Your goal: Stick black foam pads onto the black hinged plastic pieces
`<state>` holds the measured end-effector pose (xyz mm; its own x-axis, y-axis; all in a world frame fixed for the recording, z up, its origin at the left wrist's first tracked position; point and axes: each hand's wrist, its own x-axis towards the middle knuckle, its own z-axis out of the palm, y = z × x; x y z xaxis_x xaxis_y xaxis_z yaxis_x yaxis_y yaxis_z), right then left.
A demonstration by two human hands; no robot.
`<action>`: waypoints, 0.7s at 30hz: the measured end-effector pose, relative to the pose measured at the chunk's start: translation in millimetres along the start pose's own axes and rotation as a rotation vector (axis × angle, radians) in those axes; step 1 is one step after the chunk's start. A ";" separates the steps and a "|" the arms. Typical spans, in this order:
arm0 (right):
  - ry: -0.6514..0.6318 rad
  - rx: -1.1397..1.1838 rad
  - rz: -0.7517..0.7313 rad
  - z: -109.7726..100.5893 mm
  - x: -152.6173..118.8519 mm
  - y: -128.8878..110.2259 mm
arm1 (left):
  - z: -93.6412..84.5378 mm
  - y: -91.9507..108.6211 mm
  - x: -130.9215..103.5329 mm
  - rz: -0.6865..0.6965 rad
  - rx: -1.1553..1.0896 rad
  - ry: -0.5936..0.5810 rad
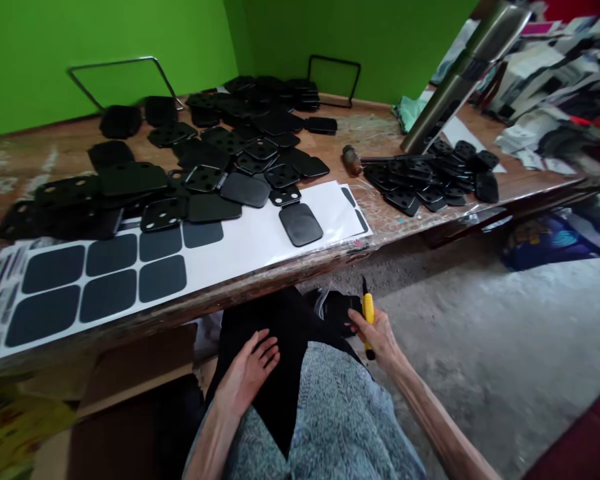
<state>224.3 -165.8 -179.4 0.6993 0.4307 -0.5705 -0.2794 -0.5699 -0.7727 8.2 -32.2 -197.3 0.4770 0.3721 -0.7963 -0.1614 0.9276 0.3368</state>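
My right hand (377, 340) is closed around a yellow utility knife (369, 313), its dark blade pointing up toward the bench. The fingertips of that hand also touch a dark flat piece (340, 310) beside my leg; whether they grip it I cannot tell. My left hand (250, 370) rests on my lap, fingers loosely apart, holding nothing. On the bench above lies a white sheet with dark rounded stickers (107, 295). A single black plate (301, 225) sits on the sheet's bare backing, near the bench edge.
Black plates (220, 143), many with holes, are heaped across the wooden bench (370, 130). A smaller pile (430, 177) lies to the right, beside a slanted metal tube (467, 73). Two wire frames (357, 65) stand by the green wall. A cardboard box (135, 373) is below left.
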 end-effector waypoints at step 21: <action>-0.050 -0.045 -0.191 -65.4 -10.5 11.0 | -24.4 -19.3 26.0 0.005 0.091 0.044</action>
<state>256.9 -222.4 -163.7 0.7026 0.5677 -0.4290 -0.1145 -0.5048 -0.8556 2.7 -39.7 -236.8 0.4377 0.3796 -0.8151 -0.0837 0.9198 0.3834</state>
